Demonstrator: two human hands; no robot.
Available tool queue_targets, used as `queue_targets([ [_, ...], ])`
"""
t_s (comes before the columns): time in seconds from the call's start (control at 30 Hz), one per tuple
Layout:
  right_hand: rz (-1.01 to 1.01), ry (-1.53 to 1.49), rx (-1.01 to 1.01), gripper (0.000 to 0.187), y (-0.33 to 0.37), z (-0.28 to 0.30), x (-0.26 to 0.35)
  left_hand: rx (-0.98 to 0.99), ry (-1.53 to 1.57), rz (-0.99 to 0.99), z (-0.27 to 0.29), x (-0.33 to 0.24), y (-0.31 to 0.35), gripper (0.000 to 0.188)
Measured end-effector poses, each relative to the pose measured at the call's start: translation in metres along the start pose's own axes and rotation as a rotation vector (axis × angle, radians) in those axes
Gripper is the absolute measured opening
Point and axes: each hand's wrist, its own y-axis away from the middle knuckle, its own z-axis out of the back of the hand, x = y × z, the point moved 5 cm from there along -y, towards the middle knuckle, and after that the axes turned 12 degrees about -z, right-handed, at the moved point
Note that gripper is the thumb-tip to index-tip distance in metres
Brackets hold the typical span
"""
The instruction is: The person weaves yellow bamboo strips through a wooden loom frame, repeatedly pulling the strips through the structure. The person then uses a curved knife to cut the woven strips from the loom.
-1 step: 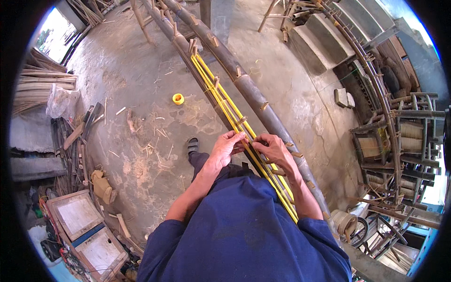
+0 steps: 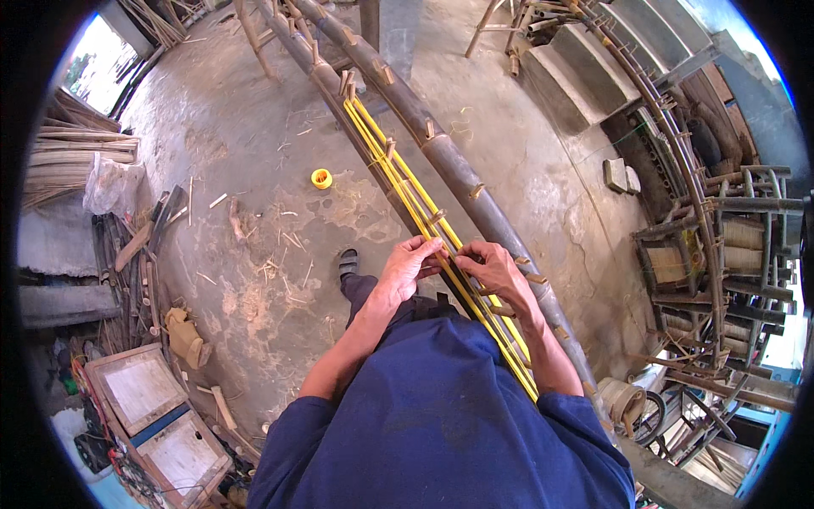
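Landmark: thick bamboo pole [image 2: 496, 219], dark, studded with short wooden pegs [image 2: 476, 192], running slantwise from the top down to lower right. Yellow strands [image 2: 377, 148] lie just left of it, stretched lengthwise along the slimmer bamboo pole [image 2: 332, 81] — upper end at a couple of upright pegs, lower end passing beside the person's navy shirt [image 2: 441, 407].

Left hand [image 2: 407, 267] is left of the thick pole, at the yellow strands; thumb and index fingers drawn together there, the others curled. Right hand [image 2: 496, 271] is between the strands and the thick pole, partly over the strands, fingers bent and bunched, tips close to the left hand's. Cannot tell which strand, if any, either hand pinches — tips too small and overlapped.

Floor [image 2: 280, 119] left of the thick pole: small round yellow container [image 2: 321, 179], wood scraps, a sandalled foot [image 2: 348, 262]. Far left of it: bundled strips [image 2: 80, 161], wooden cabinet [image 2: 140, 386]. Right of it: concrete blocks [image 2: 616, 176] near, stacked bamboo chairs [image 2: 746, 233] farther off.
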Motion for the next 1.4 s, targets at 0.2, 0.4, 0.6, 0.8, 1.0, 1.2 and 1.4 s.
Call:
queue_targets([
  [0.2, -0.002, -0.043, -0.036, 0.036, -0.008, 0.0, -0.002, 0.017, -0.011, -0.021, -0.002, -0.006, -0.008, 0.016],
  [0.4, 0.049, 0.0, -0.119, 0.036, -0.006, 0.002, -0.001, 0.03, -0.023, -0.014, 0.0, -0.007, -0.008, 0.016],
  [0.6, 0.015, 0.025, 0.014, 0.036, -0.005, -0.002, 0.002, 0.045, -0.014, -0.029, -0.001, -0.008, -0.009, 0.016],
  [0.8, 0.006, 0.026, -0.014, 0.036, -0.005, -0.001, 0.004, 0.04, -0.001, -0.047, -0.007, -0.014, -0.003, 0.017],
  [1.0, -0.037, -0.015, -0.01, 0.036, -0.004, -0.001, 0.004, 0.053, 0.031, -0.089, -0.006, -0.01, -0.001, 0.016],
  [1.2, -0.004, -0.017, 0.051, 0.037, -0.003, -0.002, 0.007, 0.051, 0.034, -0.114, -0.006, -0.01, 0.0, 0.017],
  [1.4, -0.008, -0.026, 0.043, 0.036, -0.007, -0.003, 0.003, 0.051, 0.026, -0.132, -0.006, -0.01, -0.002, 0.017],
])
